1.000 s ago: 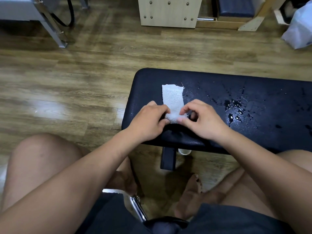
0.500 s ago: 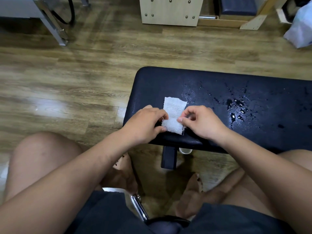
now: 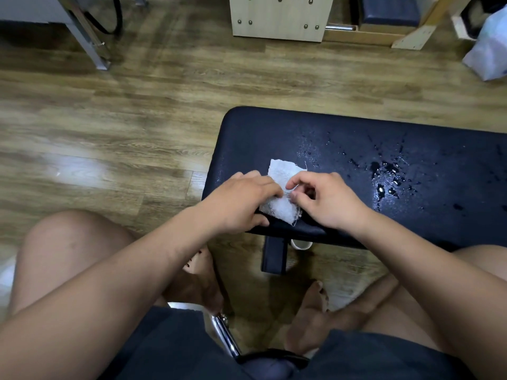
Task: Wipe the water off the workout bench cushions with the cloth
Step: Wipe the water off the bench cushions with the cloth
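A small white cloth (image 3: 282, 176) lies on the near left part of the black bench cushion (image 3: 274, 133). My left hand (image 3: 241, 200) pinches the cloth's left side and my right hand (image 3: 326, 200) pinches its right side, fingertips almost meeting over the cloth's middle. The cloth's near end looks frayed and bunched. Water drops and small puddles (image 3: 386, 176) glisten on the cushion to the right of my right hand, with finer spray further back.
The bench's black leg (image 3: 274, 253) stands under the near edge, with a small white ring beside it. My bare knees and feet are below. A wooden box (image 3: 279, 17), a metal frame leg (image 3: 93, 48) and a white bag (image 3: 491, 50) stand on the wood floor beyond.
The cloth has been folded or gathered shorter toward me between both hands. Both hands have stayed at the cushion's near edge, fingers working closer together.
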